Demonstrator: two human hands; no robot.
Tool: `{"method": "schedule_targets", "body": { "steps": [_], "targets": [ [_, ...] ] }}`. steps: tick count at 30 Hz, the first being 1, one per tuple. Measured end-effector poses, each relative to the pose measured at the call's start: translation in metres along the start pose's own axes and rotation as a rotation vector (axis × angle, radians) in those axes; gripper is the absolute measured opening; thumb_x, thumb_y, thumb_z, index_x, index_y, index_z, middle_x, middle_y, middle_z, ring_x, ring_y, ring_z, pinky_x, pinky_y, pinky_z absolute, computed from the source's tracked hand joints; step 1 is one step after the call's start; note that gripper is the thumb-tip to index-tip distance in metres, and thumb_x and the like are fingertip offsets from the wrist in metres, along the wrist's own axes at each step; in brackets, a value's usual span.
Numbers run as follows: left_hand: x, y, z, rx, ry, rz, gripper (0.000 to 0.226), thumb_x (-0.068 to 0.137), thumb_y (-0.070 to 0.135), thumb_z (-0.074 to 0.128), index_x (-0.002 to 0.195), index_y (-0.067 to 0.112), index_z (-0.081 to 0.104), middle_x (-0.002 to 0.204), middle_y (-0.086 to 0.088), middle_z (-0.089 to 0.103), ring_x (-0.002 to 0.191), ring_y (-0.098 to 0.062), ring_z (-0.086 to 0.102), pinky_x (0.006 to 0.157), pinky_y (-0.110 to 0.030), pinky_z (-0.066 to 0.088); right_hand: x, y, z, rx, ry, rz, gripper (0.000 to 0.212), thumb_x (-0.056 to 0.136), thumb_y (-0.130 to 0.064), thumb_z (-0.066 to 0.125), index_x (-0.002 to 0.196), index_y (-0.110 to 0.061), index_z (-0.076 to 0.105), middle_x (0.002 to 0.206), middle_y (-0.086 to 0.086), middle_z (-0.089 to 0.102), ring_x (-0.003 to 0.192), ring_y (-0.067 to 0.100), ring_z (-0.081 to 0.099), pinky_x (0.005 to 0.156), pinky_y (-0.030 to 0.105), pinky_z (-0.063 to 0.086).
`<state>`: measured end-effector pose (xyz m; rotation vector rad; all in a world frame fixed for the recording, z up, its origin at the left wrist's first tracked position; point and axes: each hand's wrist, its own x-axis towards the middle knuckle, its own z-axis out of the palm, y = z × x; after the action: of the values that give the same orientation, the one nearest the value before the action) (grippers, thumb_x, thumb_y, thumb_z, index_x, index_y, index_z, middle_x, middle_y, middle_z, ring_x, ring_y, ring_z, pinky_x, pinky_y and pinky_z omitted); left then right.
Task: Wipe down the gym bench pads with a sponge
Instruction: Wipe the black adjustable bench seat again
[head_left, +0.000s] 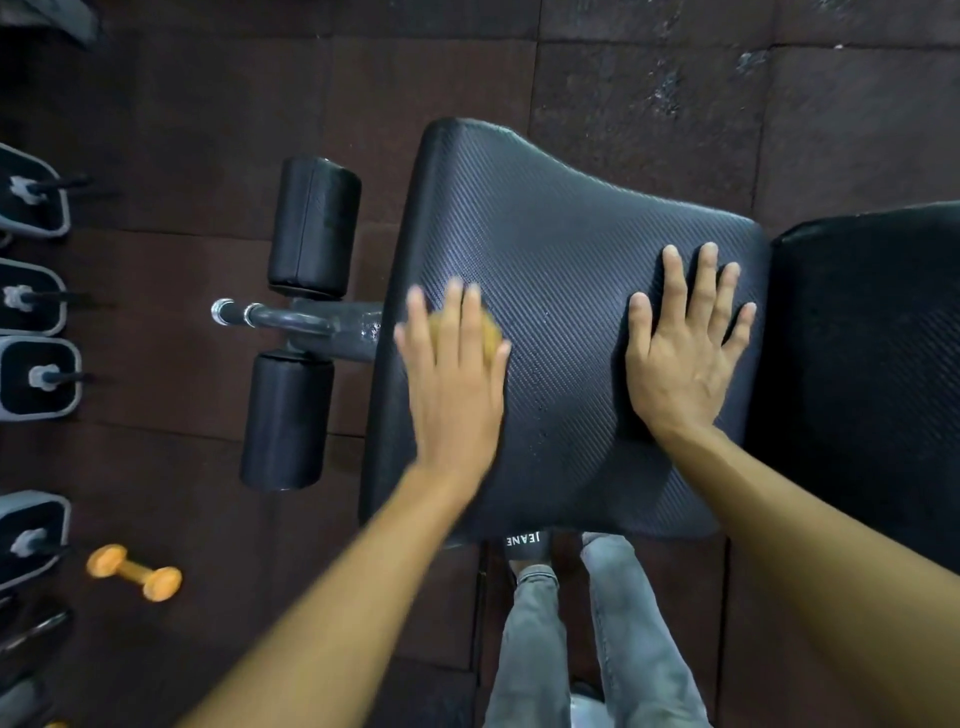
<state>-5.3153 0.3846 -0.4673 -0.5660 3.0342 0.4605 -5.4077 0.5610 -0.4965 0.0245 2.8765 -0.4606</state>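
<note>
A black textured seat pad of the gym bench fills the middle of the view. My left hand lies flat on a yellow sponge and presses it onto the pad's left part; the fingers are straight and blurred by motion, and most of the sponge is hidden under them. My right hand rests flat on the pad's right part with fingers spread. A second black pad adjoins on the right.
Two black foam rollers on a metal bar stick out left of the seat. Dumbbell ends on a rack line the left edge. An orange dumbbell lies on the dark rubber floor. My legs stand below the bench.
</note>
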Motion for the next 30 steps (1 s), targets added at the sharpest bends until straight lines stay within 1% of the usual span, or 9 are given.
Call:
{"method": "schedule_targets", "body": {
  "steps": [2,6,10,13,17,19,22,25,30],
  "targets": [
    [0.067,-0.003,0.001,0.069,0.006,0.091,0.058,0.103,0.04,0.036,0.152,0.01,0.027,0.161,-0.009,0.023,0.15,-0.038,0.007,0.12,-0.057,0.013,0.0,-0.001,0.001,-0.01,0.007,-0.002,0.057,0.105,-0.05,0.021,0.158,-0.033,0.008,0.167,-0.001,-0.003,0.154,0.022,-0.007,0.123,0.05,-0.004],
    [0.129,-0.006,-0.005,0.041,-0.008,0.05,0.057,0.103,0.038,0.037,0.152,0.011,0.028,0.16,-0.007,0.026,0.15,-0.035,0.009,0.121,-0.054,0.011,0.0,0.0,0.002,-0.02,0.015,-0.011,0.057,0.104,-0.05,0.02,0.158,-0.033,0.008,0.167,-0.002,-0.004,0.154,0.021,-0.008,0.123,0.049,-0.005],
    [0.024,-0.014,-0.001,0.097,0.027,0.418,0.05,0.098,0.03,0.051,0.143,0.008,0.046,0.148,-0.011,0.047,0.142,-0.039,0.032,0.117,-0.056,0.021,0.0,-0.001,0.001,-0.007,0.013,-0.01,0.057,0.104,-0.05,0.021,0.158,-0.034,0.009,0.167,-0.002,-0.002,0.154,0.021,-0.007,0.123,0.05,-0.004],
    [-0.087,-0.019,0.002,0.124,-0.081,0.664,0.048,0.1,0.029,0.053,0.143,0.009,0.047,0.151,-0.008,0.044,0.143,-0.037,0.031,0.115,-0.057,0.028,-0.001,0.0,0.0,-0.007,0.016,-0.009,0.057,0.104,-0.051,0.021,0.158,-0.034,0.01,0.167,-0.002,-0.001,0.154,0.021,-0.006,0.123,0.05,-0.003],
    [-0.076,-0.029,0.001,0.185,-0.155,0.873,0.052,0.102,0.036,0.049,0.147,0.012,0.041,0.156,-0.006,0.036,0.145,-0.034,0.028,0.114,-0.053,0.033,-0.001,0.0,-0.002,0.015,0.013,-0.018,0.057,0.104,-0.05,0.023,0.157,-0.033,0.012,0.167,-0.002,0.0,0.154,0.021,-0.005,0.123,0.05,-0.003],
    [-0.017,-0.026,0.001,0.241,-0.09,0.825,0.054,0.099,0.035,0.05,0.146,0.009,0.043,0.153,-0.011,0.039,0.142,-0.038,0.033,0.111,-0.055,0.035,0.0,0.001,-0.001,0.02,0.011,-0.022,0.057,0.104,-0.051,0.023,0.157,-0.033,0.011,0.167,-0.003,-0.001,0.154,0.021,-0.006,0.123,0.05,-0.004],
    [0.079,-0.017,-0.002,0.162,-0.03,0.441,0.057,0.099,0.036,0.045,0.148,0.009,0.036,0.158,-0.012,0.031,0.147,-0.04,0.019,0.116,-0.055,0.021,0.0,0.002,-0.001,0.01,0.01,-0.023,0.058,0.104,-0.051,0.023,0.158,-0.034,0.011,0.167,-0.003,-0.002,0.154,0.02,-0.006,0.123,0.048,-0.005],
    [0.103,0.014,0.002,0.088,0.008,0.1,0.055,0.102,0.038,0.036,0.151,0.012,0.031,0.161,-0.007,0.024,0.15,-0.035,0.008,0.121,-0.054,0.01,0.002,0.004,-0.004,0.042,-0.003,-0.028,0.057,0.104,-0.051,0.027,0.157,-0.034,0.013,0.167,-0.003,-0.001,0.154,0.02,-0.005,0.122,0.045,-0.006],
    [-0.051,0.065,0.037,0.09,-0.003,0.46,0.055,0.097,0.028,0.051,0.146,0.007,0.041,0.153,-0.013,0.039,0.144,-0.039,0.027,0.116,-0.058,0.025,0.003,0.025,-0.023,0.078,-0.11,-0.136,0.055,0.105,-0.046,0.031,0.157,-0.038,0.014,0.167,-0.007,0.0,0.154,0.016,-0.004,0.122,0.039,-0.001]
  ]
}}
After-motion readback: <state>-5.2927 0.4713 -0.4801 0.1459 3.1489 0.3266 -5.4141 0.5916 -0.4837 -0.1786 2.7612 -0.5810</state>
